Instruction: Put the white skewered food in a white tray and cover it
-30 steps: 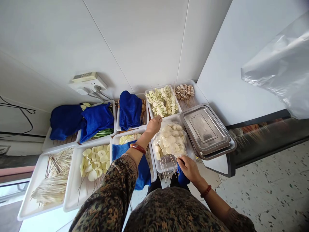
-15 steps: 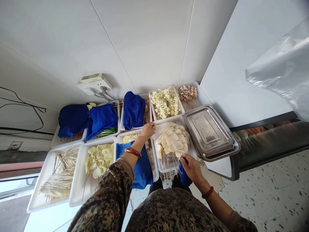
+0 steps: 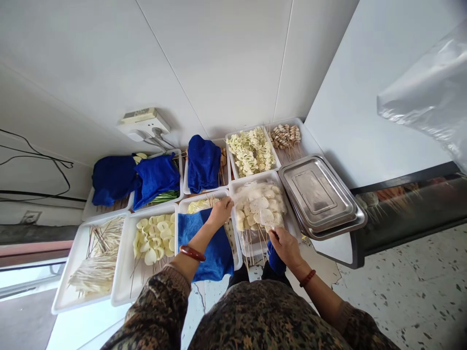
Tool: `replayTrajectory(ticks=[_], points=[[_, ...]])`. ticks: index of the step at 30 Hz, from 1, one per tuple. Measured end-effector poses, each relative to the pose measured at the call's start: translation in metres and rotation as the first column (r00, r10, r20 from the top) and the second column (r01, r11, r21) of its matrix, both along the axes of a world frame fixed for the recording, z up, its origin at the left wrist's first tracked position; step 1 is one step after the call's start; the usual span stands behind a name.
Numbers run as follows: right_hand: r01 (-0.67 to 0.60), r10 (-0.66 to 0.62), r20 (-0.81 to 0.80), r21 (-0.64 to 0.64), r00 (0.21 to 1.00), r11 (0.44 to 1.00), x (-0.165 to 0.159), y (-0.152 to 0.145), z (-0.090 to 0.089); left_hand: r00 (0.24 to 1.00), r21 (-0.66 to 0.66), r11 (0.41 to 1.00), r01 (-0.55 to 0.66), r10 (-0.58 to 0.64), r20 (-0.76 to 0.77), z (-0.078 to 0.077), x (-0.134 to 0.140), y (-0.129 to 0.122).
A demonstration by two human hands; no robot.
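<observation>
A clear plastic sheet (image 3: 251, 192), perhaps a bag, lies over skewered pale slices (image 3: 264, 206) in a white tray (image 3: 239, 183). My left hand (image 3: 222, 212) pinches the plastic at the tray's left side, fingers closed. At the near right corner, my right hand (image 3: 286, 246) is closed on the plastic's near edge, close to the slices. Bare skewer sticks point down toward me from the slices. Below my right hand hangs a blue cloth (image 3: 274, 260); I cannot tell if that hand holds it too.
Stacked metal trays (image 3: 317, 194) stand on the right. Cauliflower skewers (image 3: 251, 150) and another skewer tray (image 3: 286, 136) are behind. To the left are a blue towel (image 3: 206, 243), yellowish slices (image 3: 155, 238), pale strand skewers (image 3: 95, 272) and several towel-covered trays. A wall socket (image 3: 146, 124) sits above.
My left hand has moved slightly down and left, drawing the plastic leftward. My right hand stays at the near edge, slightly shifted. The camera view has shifted a little.
</observation>
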State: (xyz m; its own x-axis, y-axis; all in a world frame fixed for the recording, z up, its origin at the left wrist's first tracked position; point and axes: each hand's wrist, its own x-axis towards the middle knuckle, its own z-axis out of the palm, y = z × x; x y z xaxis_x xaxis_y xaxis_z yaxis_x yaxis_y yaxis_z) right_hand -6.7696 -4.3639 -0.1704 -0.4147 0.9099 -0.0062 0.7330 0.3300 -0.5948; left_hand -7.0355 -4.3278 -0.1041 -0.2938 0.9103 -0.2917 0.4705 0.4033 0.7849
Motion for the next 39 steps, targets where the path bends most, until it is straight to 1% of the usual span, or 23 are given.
replayTrajectory(ticks=[2, 5, 9, 12, 15, 19, 22, 25, 28, 31, 33, 35, 37, 39], points=[[-0.03, 0.029, 0.019, 0.022, 0.999, 0.999, -0.002, -0.002, 0.001, 0.997, 0.049, 0.998, -0.043, 0.04, 0.066, 0.005, 0.003, 0.005], [-0.061, 0.058, 0.05, 0.06, 0.997, 0.996, -0.006, -0.005, 0.003, 0.982, 0.138, 0.984, -0.114, 0.091, 0.163, 0.013, 0.015, 0.021], [-0.082, 0.075, 0.075, 0.094, 0.994, 0.992, -0.007, -0.007, 0.004, 0.959, 0.208, 0.961, -0.182, 0.127, 0.252, 0.018, 0.03, 0.036], [-0.088, 0.082, 0.064, 0.107, 0.995, 0.99, -0.001, -0.007, 0.004, 0.954, 0.224, 0.949, -0.22, 0.162, 0.253, 0.017, 0.031, 0.039], [-0.104, 0.102, 0.024, 0.117, 0.994, 0.988, 0.005, -0.008, 0.006, 0.964, 0.211, 0.951, -0.227, 0.189, 0.188, 0.014, 0.022, 0.041], [-0.122, 0.126, -0.025, 0.138, 0.992, 0.983, 0.008, -0.008, 0.007, 0.988, 0.181, 0.972, -0.151, 0.15, 0.021, 0.008, 0.008, 0.048], [-0.137, 0.144, -0.036, 0.155, 0.989, 0.978, 0.009, -0.009, 0.005, 0.989, 0.185, 0.979, -0.09, 0.11, -0.102, 0.008, 0.003, 0.059], [-0.145, 0.152, -0.032, 0.167, 0.988, 0.975, 0.008, -0.007, 0.005, 0.982, 0.218, 0.975, -0.048, 0.086, -0.169, 0.013, 0.006, 0.074], [-0.121, 0.125, -0.017, 0.158, 0.992, 0.98, 0.003, 0.0, 0.008, 0.983, 0.285, 0.958, 0.014, 0.039, -0.181, 0.023, 0.021, 0.08], [-0.051, 0.051, 0.001, 0.128, 0.999, 0.99, -0.007, 0.01, 0.009, 0.984, 0.344, 0.934, 0.093, -0.032, -0.177, 0.031, 0.042, 0.067], [-0.012, 0.012, 0.008, 0.102, 1.0, 0.995, -0.014, 0.015, 0.007, 0.979, 0.364, 0.923, 0.125, -0.054, -0.199, 0.032, 0.052, 0.055], [0.002, -0.003, 0.011, 0.075, 1.0, 0.997, -0.017, 0.016, 0.004, 0.968, 0.368, 0.92, 0.135, -0.042, -0.249, 0.03, 0.054, 0.046], [0.005, -0.005, 0.009, 0.048, 1.0, 0.999, -0.017, 0.015, 0.003, 0.953, 0.356, 0.924, 0.141, -0.029, -0.302, 0.027, 0.049, 0.043], [0.014, -0.014, 0.004, 0.028, 1.0, 1.0, -0.017, 0.015, 0.002, 0.942, 0.329, 0.93, 0.163, -0.048, -0.332, 0.025, 0.043, 0.039]])
